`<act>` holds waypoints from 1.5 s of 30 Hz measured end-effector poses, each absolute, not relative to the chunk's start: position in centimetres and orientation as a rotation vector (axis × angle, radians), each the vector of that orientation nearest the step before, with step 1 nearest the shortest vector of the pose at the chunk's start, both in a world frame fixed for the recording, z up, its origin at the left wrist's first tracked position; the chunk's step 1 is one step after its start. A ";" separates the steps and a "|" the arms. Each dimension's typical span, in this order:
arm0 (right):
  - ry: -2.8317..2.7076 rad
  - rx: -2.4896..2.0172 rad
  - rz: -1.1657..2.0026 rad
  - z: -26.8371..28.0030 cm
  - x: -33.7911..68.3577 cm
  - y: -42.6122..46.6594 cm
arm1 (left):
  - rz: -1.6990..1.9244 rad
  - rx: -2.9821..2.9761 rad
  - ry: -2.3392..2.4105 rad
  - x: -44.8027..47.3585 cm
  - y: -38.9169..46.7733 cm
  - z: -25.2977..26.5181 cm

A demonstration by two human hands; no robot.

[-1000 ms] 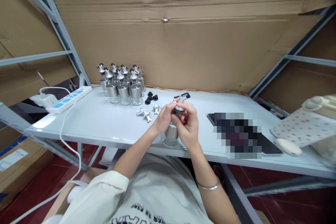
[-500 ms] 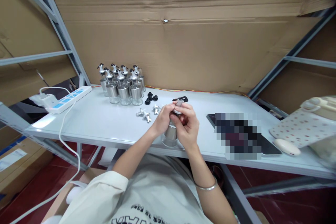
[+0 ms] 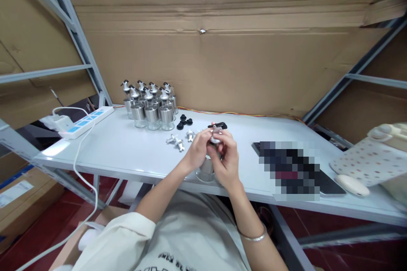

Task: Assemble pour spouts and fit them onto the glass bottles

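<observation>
One long axis, gripped from both sides

I am gripping a silver pour spout with a black lever top (image 3: 217, 127) between the fingers of my left hand (image 3: 197, 151) and those of my right hand (image 3: 227, 161); neither hand is nearer, as both are touching it. The spout is sitting directly above a clear glass bottle with a brushed-steel sleeve (image 3: 205, 173), which is standing near the front edge of the pale grey counter (image 3: 127, 159). As I judge it, everything is turning on that line: spout above, bottle below, their long axes running together, perhaps leaning slightly rightward. My right thumb is lying lower, in front of the neck, so I cannot tell whether the spout is fully seated. The black lever is pointing rightward, across the axis. Loose silver plastic spout pieces (image 3: 177, 142) are lying beyond my left hand, well outside this line.
</observation>
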State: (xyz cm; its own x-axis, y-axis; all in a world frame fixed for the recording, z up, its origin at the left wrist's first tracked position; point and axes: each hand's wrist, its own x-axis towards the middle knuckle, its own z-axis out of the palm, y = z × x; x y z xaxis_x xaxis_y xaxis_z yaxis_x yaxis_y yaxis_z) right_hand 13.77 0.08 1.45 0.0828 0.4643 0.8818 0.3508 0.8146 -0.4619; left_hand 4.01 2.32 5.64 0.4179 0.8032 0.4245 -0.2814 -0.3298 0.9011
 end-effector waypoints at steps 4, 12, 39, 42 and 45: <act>-1.399 -0.670 0.291 0.4 13.8 -0.7 | 1.250 1.464 0.524 2.1 1.7 5.9; -1.191 -0.876 0.348 -1.1 14.9 -0.7 | 1.496 1.432 0.674 -4.1 4.3 6.0; -1.295 -1.027 0.424 -1.4 14.8 -0.5 | 1.367 1.779 2.113 -22.6 15.1 9.1; -1.502 -1.094 0.454 -0.2 14.5 -0.2 | 1.398 1.781 2.097 -23.1 16.6 8.7; -1.766 -1.047 0.395 2.1 14.1 1.1 | 1.442 1.799 2.064 -23.3 17.7 8.2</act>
